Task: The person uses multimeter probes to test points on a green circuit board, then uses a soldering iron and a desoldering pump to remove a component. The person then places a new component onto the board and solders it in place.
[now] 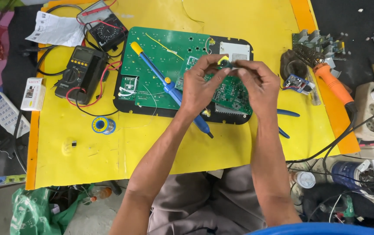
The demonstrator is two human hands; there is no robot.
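This is an electronics repair workshop. A yellow-covered worktop (152,148) carries a large green circuit board (160,65), a blue desoldering pump (169,87), a spool of solder wire (103,125) and two multimeters (80,72) with red and black leads near its far left corner. An orange-handled soldering iron (335,85), loose circuit modules (317,43) and a power socket (370,113) lie past its right edge.

White-red small box (33,93) at mat's left edge — grey multimeter screen (82,54) just right.
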